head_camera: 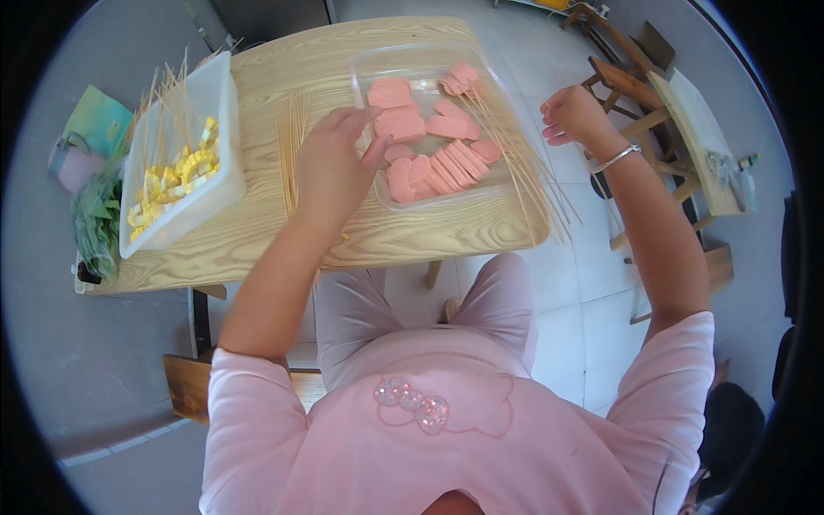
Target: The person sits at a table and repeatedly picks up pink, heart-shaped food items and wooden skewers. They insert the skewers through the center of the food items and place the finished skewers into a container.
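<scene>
My left hand (338, 161) hovers at the left rim of a clear plastic tray (421, 84), thumb and fingers apart, with nothing seen between them. Inside the tray lie pink slices of what looks like luncheon meat (460, 166), some stacked, some fanned out. Several bamboo skewers (515, 151) lean over the tray's right side, with slices at their far ends. Off the table's right edge, my right hand (576, 116) pinches a thin bamboo skewer (611, 206), faint against the floor. A row of bare skewers (288, 141) lies partly under my left hand.
A white plastic bin (230, 129) at the left holds skewered corn pieces (199, 166). Beside it are bagged leafy greens (100, 212) and a pink container (76, 161). The wooden table (412, 238) ends just before my lap. Wooden stools (627, 84) stand at the right.
</scene>
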`<move>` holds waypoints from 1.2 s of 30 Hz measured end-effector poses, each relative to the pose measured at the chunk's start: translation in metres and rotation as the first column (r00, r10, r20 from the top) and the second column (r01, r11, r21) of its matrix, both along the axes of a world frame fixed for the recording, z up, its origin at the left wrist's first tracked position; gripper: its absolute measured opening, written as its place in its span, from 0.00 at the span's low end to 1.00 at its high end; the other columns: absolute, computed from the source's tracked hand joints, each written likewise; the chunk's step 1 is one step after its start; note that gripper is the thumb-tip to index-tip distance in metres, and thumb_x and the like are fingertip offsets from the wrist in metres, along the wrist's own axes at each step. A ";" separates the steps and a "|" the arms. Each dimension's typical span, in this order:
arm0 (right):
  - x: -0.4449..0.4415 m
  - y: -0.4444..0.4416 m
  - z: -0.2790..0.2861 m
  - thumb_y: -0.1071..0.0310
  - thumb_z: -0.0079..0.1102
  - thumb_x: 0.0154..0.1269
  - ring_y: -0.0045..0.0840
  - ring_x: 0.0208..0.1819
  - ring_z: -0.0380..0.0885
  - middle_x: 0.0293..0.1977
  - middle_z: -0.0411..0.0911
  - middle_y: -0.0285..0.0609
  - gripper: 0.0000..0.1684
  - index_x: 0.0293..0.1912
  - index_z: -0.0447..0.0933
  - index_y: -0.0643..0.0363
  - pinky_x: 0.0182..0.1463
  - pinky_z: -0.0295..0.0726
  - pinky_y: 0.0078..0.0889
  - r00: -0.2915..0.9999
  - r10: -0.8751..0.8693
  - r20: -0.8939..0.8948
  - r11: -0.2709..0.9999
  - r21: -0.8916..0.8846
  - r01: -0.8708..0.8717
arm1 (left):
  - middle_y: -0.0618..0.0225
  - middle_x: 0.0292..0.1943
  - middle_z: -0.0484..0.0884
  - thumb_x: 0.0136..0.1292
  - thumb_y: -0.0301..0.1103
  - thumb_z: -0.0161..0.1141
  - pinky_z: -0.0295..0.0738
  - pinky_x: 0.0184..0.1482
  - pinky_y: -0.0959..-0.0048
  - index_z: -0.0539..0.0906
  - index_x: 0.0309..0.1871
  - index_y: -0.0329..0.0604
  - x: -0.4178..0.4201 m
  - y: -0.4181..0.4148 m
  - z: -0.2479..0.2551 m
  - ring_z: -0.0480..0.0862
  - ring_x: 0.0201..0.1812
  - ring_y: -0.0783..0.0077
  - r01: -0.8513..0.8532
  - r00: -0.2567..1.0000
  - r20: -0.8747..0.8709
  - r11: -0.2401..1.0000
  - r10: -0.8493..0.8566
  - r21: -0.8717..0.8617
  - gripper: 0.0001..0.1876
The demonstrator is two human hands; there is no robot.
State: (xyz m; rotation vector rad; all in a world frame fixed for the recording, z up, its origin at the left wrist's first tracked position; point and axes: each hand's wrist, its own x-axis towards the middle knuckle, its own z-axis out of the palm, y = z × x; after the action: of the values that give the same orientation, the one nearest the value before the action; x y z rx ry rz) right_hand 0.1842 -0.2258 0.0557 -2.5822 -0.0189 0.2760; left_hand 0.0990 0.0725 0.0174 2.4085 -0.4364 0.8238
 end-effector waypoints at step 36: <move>-0.297 0.017 -0.065 0.70 0.50 0.58 0.12 0.17 0.67 0.20 0.70 0.32 0.08 0.35 0.75 0.62 0.20 0.67 0.14 0.953 0.097 -0.285 0.449 0.867 0.214 | 0.49 0.22 0.74 0.45 0.26 0.55 0.70 0.22 0.69 0.75 0.30 0.30 0.100 0.067 -0.072 0.75 0.22 0.65 0.008 0.991 -0.124 0.886 0.056 0.463 0.09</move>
State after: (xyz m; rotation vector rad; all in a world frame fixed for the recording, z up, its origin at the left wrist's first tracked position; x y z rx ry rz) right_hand -0.1133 -0.2085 -0.0090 -1.4239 0.0301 0.4733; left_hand 0.1987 0.1392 -0.0548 2.8943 -0.6069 0.6100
